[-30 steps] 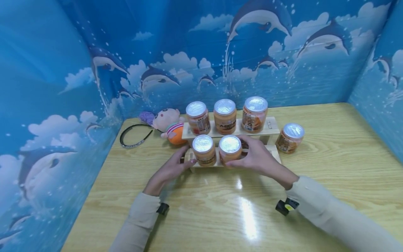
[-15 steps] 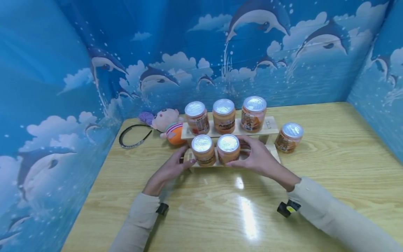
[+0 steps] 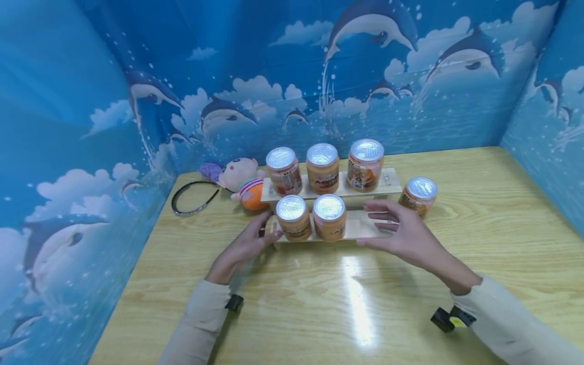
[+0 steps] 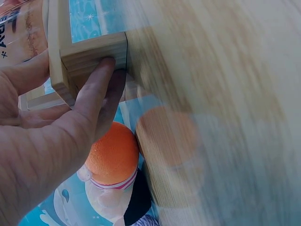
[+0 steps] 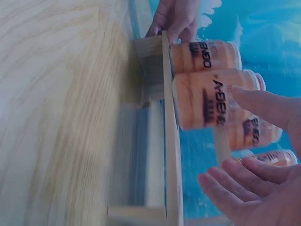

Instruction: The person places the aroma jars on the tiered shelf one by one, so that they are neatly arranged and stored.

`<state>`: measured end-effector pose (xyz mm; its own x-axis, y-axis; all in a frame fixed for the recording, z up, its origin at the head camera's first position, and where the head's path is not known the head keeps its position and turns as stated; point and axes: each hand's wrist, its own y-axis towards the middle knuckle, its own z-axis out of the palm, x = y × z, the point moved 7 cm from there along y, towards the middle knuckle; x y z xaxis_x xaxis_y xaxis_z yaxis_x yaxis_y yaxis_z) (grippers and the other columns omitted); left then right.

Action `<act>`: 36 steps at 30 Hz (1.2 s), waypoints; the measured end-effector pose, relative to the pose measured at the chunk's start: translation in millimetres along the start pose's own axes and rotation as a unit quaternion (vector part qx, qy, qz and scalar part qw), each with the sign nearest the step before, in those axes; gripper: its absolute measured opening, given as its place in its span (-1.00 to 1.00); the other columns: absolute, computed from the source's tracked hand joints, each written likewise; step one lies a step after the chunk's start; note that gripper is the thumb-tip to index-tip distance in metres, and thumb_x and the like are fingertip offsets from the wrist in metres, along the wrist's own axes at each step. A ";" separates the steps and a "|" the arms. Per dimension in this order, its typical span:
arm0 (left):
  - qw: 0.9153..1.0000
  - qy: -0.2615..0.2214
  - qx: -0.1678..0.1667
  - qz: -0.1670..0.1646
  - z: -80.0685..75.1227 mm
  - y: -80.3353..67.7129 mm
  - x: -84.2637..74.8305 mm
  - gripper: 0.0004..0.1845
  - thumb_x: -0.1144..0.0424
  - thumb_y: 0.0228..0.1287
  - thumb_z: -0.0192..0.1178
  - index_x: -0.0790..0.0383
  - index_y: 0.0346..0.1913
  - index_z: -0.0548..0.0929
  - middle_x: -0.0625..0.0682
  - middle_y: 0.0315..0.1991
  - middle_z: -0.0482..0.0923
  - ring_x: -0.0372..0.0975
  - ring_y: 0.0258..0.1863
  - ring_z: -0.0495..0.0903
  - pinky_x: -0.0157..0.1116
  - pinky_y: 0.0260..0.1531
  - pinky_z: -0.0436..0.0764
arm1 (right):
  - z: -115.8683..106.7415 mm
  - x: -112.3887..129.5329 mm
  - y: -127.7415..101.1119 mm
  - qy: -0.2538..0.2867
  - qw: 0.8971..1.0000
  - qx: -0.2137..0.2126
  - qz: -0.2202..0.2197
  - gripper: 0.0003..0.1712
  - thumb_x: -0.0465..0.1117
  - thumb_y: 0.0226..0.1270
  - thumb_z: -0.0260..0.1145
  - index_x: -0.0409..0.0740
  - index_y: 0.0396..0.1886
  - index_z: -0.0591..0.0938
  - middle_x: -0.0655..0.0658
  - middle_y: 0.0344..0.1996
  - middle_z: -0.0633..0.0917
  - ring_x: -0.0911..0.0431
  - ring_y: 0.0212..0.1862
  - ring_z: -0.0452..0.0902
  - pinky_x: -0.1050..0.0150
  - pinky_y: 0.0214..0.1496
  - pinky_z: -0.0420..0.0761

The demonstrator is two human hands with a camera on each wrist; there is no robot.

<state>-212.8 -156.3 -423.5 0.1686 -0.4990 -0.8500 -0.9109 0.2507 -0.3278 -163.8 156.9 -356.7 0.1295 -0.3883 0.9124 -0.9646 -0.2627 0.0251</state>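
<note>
A two-step wooden rack (image 3: 358, 226) stands on the table and bears several lidded, orange-filled jars. On its lower step are a left jar (image 3: 293, 225) and a right jar (image 3: 330, 224), side by side and upright. My left hand (image 3: 246, 247) grips the rack's left end; the left wrist view has its fingers around the wooden leg (image 4: 96, 52). To the right of the lower jars, my right hand (image 3: 412, 235) is spread over the step's right part, fingers and thumb apart, holding nothing. The right wrist view places it near the labelled right jar (image 5: 200, 101).
The upper step carries a left jar (image 3: 285, 177), a middle jar (image 3: 323, 175) and a right jar (image 3: 365, 170). Another jar (image 3: 418, 195) stands on the table right of the rack. A plush doll (image 3: 248, 185), a purple ball (image 3: 211, 171) and a black headband (image 3: 182, 195) lie left.
My right hand has let go of the right jar on the lower step and moved right, its fingers opening. That jar was slid slightly left beforehand. My left hand keeps its place.
</note>
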 end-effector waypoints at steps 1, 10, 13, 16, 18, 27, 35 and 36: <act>1.000 0.000 0.000 -0.001 0.1 0.2 0.2 -0.19 0.13 0.45 0.24 -0.03 0.63 0.08 0.08 0.63 -0.06 0.13 0.54 0.06 0.19 0.46 0.12 | -3.8 -0.1 -3.4 -0.005 1.000 -0.004 0.002 -0.05 -0.10 0.09 0.64 -0.34 0.40 0.38 -0.37 0.31 0.50 -0.29 0.29 0.47 -0.07 0.27 0.56; 1.000 0.000 -0.003 -0.007 0.1 -0.3 0.0 -0.19 0.14 0.45 0.24 -0.04 0.63 0.08 0.06 0.63 -0.04 0.11 0.54 0.06 0.17 0.47 0.12 | -46.6 -8.3 -27.3 -0.060 0.996 -0.068 0.008 -0.09 -0.11 0.11 0.63 -0.33 0.39 0.41 -0.34 0.29 0.52 -0.24 0.21 0.51 0.48 0.12 0.59; 1.000 0.001 -0.003 -0.007 -0.1 -0.3 -0.2 -0.19 0.14 0.45 0.24 -0.04 0.63 0.08 0.07 0.63 -0.06 0.12 0.54 0.05 0.17 0.47 0.12 | -61.0 -17.3 -33.5 -0.060 0.994 -0.089 0.018 -0.13 -0.14 0.16 0.60 -0.32 0.40 0.41 -0.35 0.29 0.51 -0.12 0.19 0.54 0.65 0.01 0.52; 1.000 0.003 -0.001 -0.005 0.3 -0.4 -0.6 -0.19 0.13 0.45 0.24 -0.03 0.63 0.07 0.08 0.63 -0.08 0.13 0.55 0.03 0.17 0.47 0.11 | -73.8 -28.6 -38.1 -0.063 0.992 -0.105 0.034 -0.14 -0.14 0.20 0.57 -0.29 0.42 0.39 -0.35 0.30 0.48 -0.06 0.19 0.55 0.62 -0.03 0.56; 1.000 0.002 0.000 -0.005 0.5 -0.3 -0.1 -0.18 0.13 0.45 0.24 -0.03 0.63 0.07 0.08 0.63 -0.08 0.13 0.55 0.03 0.17 0.47 0.11 | -81.8 -35.3 -40.2 -0.068 0.990 -0.116 0.042 -0.14 -0.13 0.21 0.57 -0.28 0.42 0.38 -0.36 0.30 0.47 0.05 0.15 0.56 0.61 -0.05 0.58; 1.000 0.005 0.002 0.003 0.2 0.7 1.0 -0.20 0.12 0.45 0.24 -0.01 0.62 0.09 0.11 0.63 -0.07 0.13 0.55 0.02 0.19 0.47 0.11 | -103.3 -62.7 -35.3 -0.086 0.984 -0.131 0.087 0.03 -0.04 0.25 0.54 -0.40 0.51 0.20 -0.54 0.38 0.33 -0.49 0.25 0.38 0.54 -0.13 0.63; 1.000 0.004 0.001 0.002 -0.1 0.2 0.6 -0.19 0.12 0.45 0.24 -0.02 0.63 0.08 0.11 0.63 -0.08 0.14 0.55 0.03 0.19 0.46 0.12 | -106.5 -81.0 -7.1 -0.094 0.981 -0.123 0.113 0.20 0.04 0.21 0.56 -0.41 0.57 0.07 -0.54 0.45 0.21 -0.54 0.30 0.29 -0.33 0.19 0.50; 1.000 0.004 0.002 0.003 0.0 0.2 0.4 -0.19 0.12 0.45 0.24 -0.02 0.63 0.08 0.11 0.63 -0.08 0.14 0.55 0.03 0.19 0.46 0.12 | -106.3 -82.7 -3.1 -0.094 0.982 -0.120 0.113 0.22 0.03 0.20 0.57 -0.42 0.57 0.05 -0.55 0.46 0.19 -0.54 0.31 0.27 -0.35 0.20 0.48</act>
<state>-212.9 -156.5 -423.9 0.1607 -0.5039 -0.8487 -0.9103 0.2567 -0.3248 -195.9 283.8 -388.8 -0.0748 -0.5743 0.8152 -0.9971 0.0556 -0.0523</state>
